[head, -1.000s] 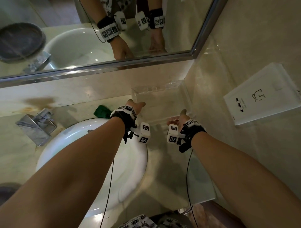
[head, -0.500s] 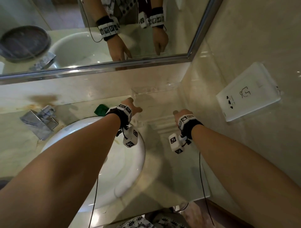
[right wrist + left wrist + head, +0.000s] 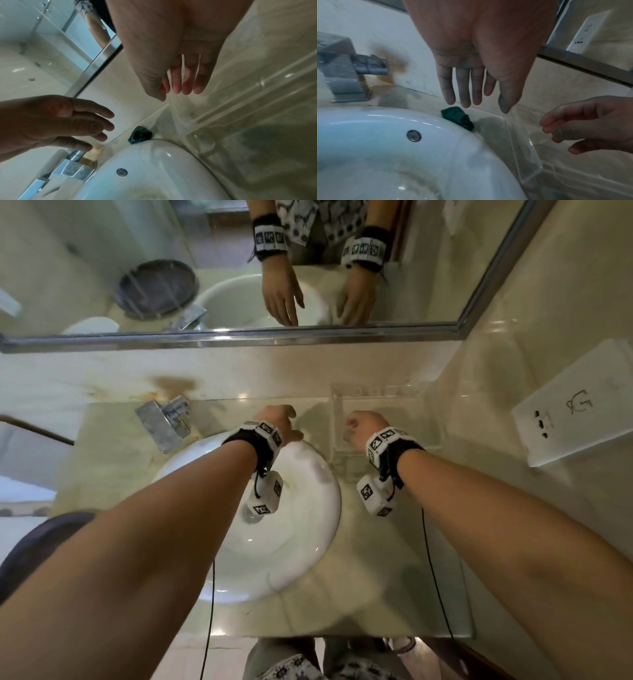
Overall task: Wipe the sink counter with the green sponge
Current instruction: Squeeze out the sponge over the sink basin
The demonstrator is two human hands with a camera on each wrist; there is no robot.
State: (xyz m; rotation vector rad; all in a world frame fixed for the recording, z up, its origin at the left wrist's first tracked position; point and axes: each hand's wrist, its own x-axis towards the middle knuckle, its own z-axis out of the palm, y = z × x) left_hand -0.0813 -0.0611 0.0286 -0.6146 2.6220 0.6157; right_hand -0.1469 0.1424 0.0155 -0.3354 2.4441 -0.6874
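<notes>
The green sponge (image 3: pixel 458 117) (image 3: pixel 140 134) lies crumpled on the marble counter (image 3: pixel 387 594), wedged between the white basin (image 3: pixel 301 542) and the back wall. In the head view my left hand hides it. My left hand (image 3: pixel 284 422) (image 3: pixel 475 104) hovers just above the sponge, fingers straight and pointing down, holding nothing. To its right, over the clear tray, my right hand (image 3: pixel 356 426) (image 3: pixel 178 92) hangs with loosely bent fingers, also empty.
A clear plastic tray (image 3: pixel 421 436) sits on the counter right of the basin, against the wall. A chrome faucet (image 3: pixel 164 422) stands at the basin's back left. The mirror (image 3: pixel 205 268) runs along the back wall; a white socket plate (image 3: pixel 579 409) is on the right wall.
The head view has tilted down over the basin. My left hand has moved over the sponge, which showed beside it earlier. My right hand has stayed over the tray.
</notes>
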